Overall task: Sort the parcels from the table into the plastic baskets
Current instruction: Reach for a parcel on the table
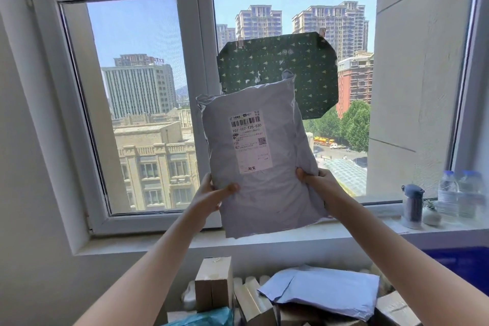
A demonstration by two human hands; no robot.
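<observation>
Head view: a grey parcel (264, 193) is held upright before the window (132, 61), its label (251, 140) facing the camera. At its lower left edge the left hand (211, 196) pinches it, thumb on the front; the right hand (321, 185) pinches the lower right edge likewise. Below lie a box (213, 286) on end and a flat mailer (325, 291). Two bottles (447, 193) and a flask (412, 204) stand on the sill (291, 237), contents unclear.

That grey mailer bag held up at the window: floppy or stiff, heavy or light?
Probably firm: the grey mailer bag stands upright though the left hand and right hand grip only its lower part. Likely light, held at arm's length. Its smooth plastic may be slippery.
</observation>
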